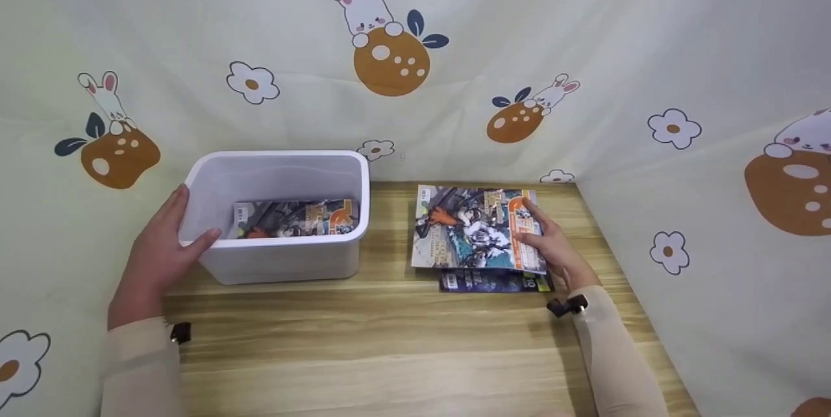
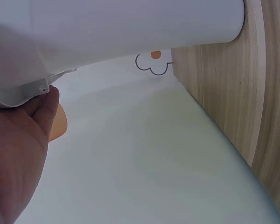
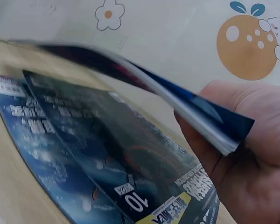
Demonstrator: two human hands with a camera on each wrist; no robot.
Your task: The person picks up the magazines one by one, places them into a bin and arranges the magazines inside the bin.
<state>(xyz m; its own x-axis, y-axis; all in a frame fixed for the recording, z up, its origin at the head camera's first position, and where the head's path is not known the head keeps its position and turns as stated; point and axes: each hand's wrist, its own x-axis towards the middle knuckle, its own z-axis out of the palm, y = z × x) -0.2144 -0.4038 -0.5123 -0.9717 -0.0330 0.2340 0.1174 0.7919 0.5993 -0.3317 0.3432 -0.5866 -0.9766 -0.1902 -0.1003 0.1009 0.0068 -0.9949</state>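
At the left stands a white plastic bin (image 1: 279,261), and my left hand (image 1: 159,254) grips its left rim, thumb over the near edge. Fingers of that hand (image 2: 18,149) curl beneath the rim in the left wrist view. Inside the bin lies a magazine (image 1: 298,219), partly hidden by the front wall. My right hand (image 1: 555,245) pinches the right edge of another magazine (image 1: 474,228), with an orange title strip. Seen from the right wrist, this magazine is raised and bowed above dark blue magazines (image 3: 98,154) lying overlapped on the table.
The wood-grain table (image 1: 389,339) runs back to a pale cloth backdrop (image 1: 292,118) printed with rabbits, oranges and flowers. Cloth also hangs along the left and right sides of the table. Small black devices are strapped to both wrists.
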